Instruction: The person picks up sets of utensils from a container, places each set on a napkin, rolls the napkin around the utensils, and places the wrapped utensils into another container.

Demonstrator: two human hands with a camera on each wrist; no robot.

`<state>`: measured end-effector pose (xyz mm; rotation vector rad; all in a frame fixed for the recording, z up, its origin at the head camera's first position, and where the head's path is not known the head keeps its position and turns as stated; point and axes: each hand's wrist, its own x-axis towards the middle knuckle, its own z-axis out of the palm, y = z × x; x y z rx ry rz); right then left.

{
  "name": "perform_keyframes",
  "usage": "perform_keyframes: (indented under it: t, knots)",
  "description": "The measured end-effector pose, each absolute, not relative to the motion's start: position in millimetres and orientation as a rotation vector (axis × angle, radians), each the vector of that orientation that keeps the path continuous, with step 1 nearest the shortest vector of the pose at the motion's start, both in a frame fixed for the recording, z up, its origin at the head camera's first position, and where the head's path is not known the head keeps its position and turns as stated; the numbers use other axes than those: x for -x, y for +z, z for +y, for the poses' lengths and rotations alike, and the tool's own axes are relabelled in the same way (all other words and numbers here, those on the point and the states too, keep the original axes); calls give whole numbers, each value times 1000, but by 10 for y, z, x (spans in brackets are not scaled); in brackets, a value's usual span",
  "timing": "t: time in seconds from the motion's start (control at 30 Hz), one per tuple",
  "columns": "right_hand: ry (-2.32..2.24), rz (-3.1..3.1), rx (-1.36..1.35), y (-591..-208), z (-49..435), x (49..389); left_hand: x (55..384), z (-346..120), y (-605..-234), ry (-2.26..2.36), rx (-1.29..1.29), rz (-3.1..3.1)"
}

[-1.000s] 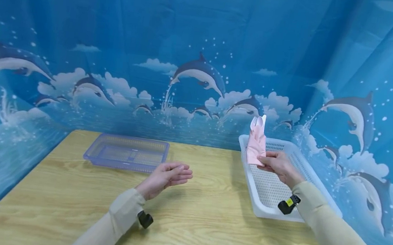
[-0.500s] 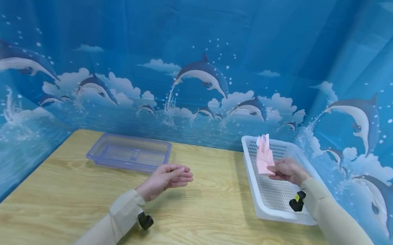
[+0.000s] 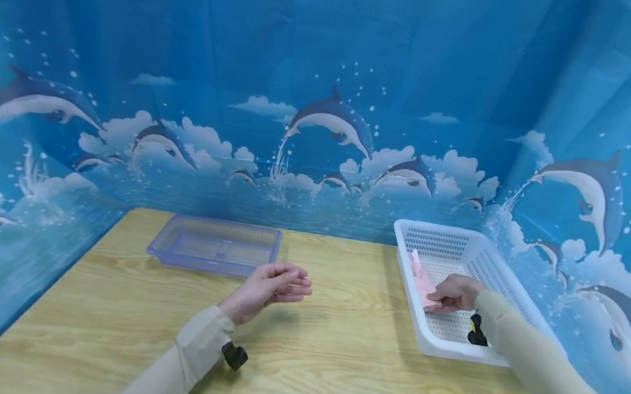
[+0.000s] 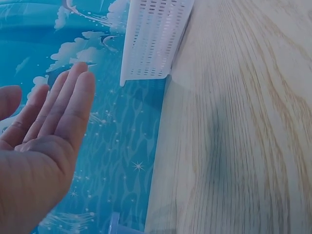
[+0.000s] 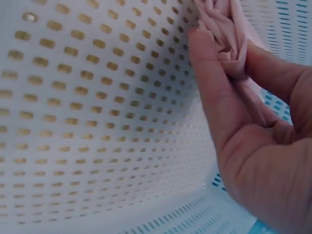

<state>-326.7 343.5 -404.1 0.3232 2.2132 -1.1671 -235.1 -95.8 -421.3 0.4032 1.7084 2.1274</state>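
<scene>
Inside the white perforated basket, my right hand pinches the near end of a pink cloth bundle. In the head view the bundle lies along the basket's left wall, its far end pointing away from me. The right wrist view shows thumb and fingers gripping folded pink cloth close over the perforated floor. The cutlery wrapped in it hardly shows now. My left hand is held over the table with its fingers straight and holds nothing; in the left wrist view its palm and fingers are extended.
A clear purple-tinted plastic tray sits at the back left of the wood-grain table. Blue curtains with printed dolphins stand behind the table and along both sides. The basket is at the table's right side.
My right hand has lowered the pink bundle with its cutlery from above the basket's left rim down into the basket. My left hand has stayed nearly still.
</scene>
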Motion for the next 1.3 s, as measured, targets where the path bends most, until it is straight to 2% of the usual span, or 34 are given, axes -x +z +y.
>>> perform_keyframes:
  t: [0.5, 0.87, 1.3]
  knots:
    - [-1174, 2202, -364, -4109, 3424, 3293, 2330, -954, -4239, 2132, -402, 1691]
    - [-986, 2389, -413, -4114, 3393, 3276, 2342, -958, -4260, 2101, -410, 1760]
    - [-735, 2603, -267, -4220, 3355, 3339, 2355, -987, -4337, 2102, -385, 1762]
